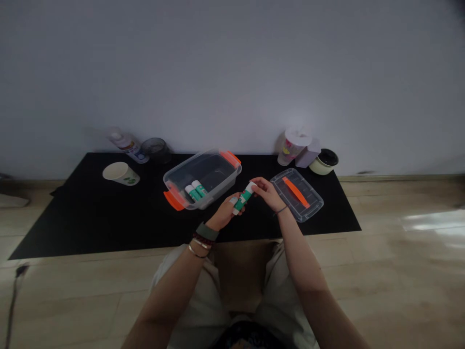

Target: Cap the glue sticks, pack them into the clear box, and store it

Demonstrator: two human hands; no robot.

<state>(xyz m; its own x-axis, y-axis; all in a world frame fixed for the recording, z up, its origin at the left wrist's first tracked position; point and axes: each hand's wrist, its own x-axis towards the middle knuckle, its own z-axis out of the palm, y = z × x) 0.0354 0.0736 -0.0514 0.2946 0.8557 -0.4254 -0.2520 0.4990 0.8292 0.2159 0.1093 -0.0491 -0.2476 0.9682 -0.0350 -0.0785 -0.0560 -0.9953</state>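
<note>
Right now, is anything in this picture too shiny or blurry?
In the head view, glare whitens the wooden floor at right, the plastic bottle by the wall looks soft and washed out, and the right forearm looks stretched toward the bottom edge.

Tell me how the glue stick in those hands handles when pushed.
The glue stick looks like a stiff plastic tube, probably light for its size. Its round body would likely roll across the black mat, and on end it could tip.
</note>
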